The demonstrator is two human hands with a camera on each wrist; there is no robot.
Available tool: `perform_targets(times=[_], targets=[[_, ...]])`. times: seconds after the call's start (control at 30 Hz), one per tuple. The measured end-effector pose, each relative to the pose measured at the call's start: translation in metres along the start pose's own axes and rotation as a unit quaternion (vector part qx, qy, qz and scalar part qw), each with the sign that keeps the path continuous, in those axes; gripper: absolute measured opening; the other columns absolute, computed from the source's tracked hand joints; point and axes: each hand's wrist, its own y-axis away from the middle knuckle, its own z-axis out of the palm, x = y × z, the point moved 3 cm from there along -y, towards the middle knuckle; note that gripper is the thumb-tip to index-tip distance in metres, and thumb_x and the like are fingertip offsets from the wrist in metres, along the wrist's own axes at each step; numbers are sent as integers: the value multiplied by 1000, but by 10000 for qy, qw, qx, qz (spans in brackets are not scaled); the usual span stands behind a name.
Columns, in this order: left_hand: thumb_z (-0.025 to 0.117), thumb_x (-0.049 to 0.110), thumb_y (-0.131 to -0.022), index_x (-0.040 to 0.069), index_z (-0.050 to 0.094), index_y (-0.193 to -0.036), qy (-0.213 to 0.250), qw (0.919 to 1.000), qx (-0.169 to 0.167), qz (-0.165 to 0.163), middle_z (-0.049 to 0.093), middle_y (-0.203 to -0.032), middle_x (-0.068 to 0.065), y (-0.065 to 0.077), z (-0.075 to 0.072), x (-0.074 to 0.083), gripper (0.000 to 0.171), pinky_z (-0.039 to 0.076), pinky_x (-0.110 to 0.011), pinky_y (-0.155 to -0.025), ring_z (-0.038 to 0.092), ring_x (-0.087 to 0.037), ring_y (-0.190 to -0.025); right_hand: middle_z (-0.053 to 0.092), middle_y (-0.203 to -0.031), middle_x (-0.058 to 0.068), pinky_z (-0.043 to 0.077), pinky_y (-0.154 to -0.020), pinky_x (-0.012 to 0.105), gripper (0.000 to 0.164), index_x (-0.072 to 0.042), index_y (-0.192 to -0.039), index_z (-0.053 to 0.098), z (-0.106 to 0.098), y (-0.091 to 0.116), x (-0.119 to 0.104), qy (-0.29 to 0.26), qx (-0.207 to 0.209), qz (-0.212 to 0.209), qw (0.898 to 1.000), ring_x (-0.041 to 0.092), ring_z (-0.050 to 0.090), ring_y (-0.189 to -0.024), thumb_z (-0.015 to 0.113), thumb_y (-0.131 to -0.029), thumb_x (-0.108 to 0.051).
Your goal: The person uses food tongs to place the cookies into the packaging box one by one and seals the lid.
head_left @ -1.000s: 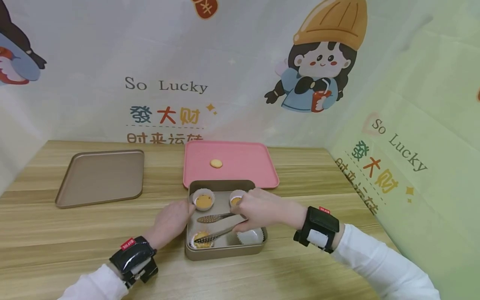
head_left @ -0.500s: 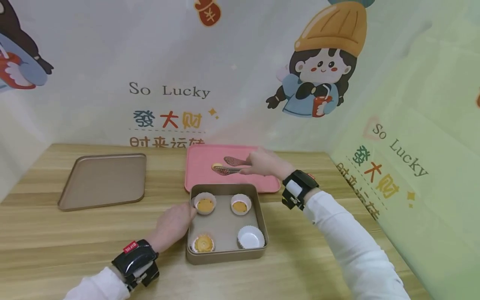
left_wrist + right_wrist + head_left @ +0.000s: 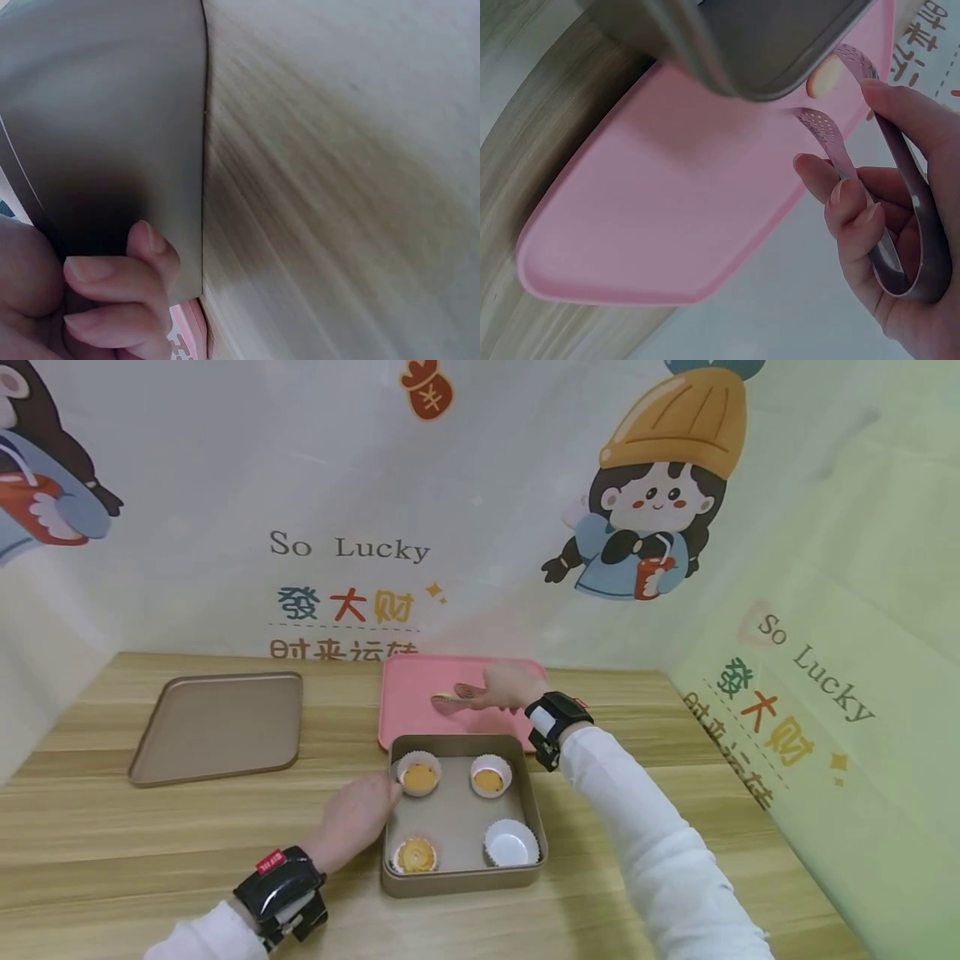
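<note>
My left hand (image 3: 358, 817) grips the left wall of a brown square baking pan (image 3: 461, 883). In the left wrist view its fingers (image 3: 120, 281) are curled against the pan's outer side. Inside the pan stand several white paper cups; the front left one holds a round cookie (image 3: 415, 856). The front right cup (image 3: 512, 843) shows its white bottom. My right hand (image 3: 513, 685) holds metal tongs (image 3: 930, 247) with perforated tips over a pink tray (image 3: 660, 202). Between the parted tips lies a small pale cookie (image 3: 823, 79); contact with them cannot be made out.
A flat brown tray (image 3: 217, 727) lies at the left of the wooden table (image 3: 90, 843). The pink tray is directly behind the pan. A printed cloth (image 3: 480, 527) hangs behind the table and along its right side.
My right hand has carried the tongs from above the pan to the cookie on the pink tray. The tongs' tips have come closer together. My left hand stays at the pan.
</note>
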Motion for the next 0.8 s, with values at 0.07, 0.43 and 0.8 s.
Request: perform_targets(times=[0.07, 0.43, 0.8], targets=[[36, 15, -76, 10, 34, -55, -142, 9998, -28, 123, 30, -47, 1, 0, 0, 2, 22, 25, -23, -32, 30, -12, -41, 42, -44, 1, 33, -33, 24, 34, -11, -53, 44, 1, -1, -1, -45, -38, 21, 10000, 13, 43, -35, 48, -60, -44], [37, 11, -74, 10, 33, -56, -432, 9980, 50, 459, 28, -48, 1, 2, 0, 6, 19, 23, -23, -31, 29, -12, -40, 51, -50, 6, 33, -32, 22, 28, -9, -52, 49, 7, -2, 4, -242, -43, 58, 9997, 13, 44, -34, 53, -61, -35], [39, 8, -73, 10, 32, -56, -490, 9961, 243, 695, 27, -47, 1, 2, 0, 2, 18, 22, -22, -32, 28, -12, -40, 34, -38, -4, 28, -31, 21, 32, -13, -45, 39, -17, 27, 9, 296, 697, -498, 9959, 8, 37, -31, 50, -62, -37]])
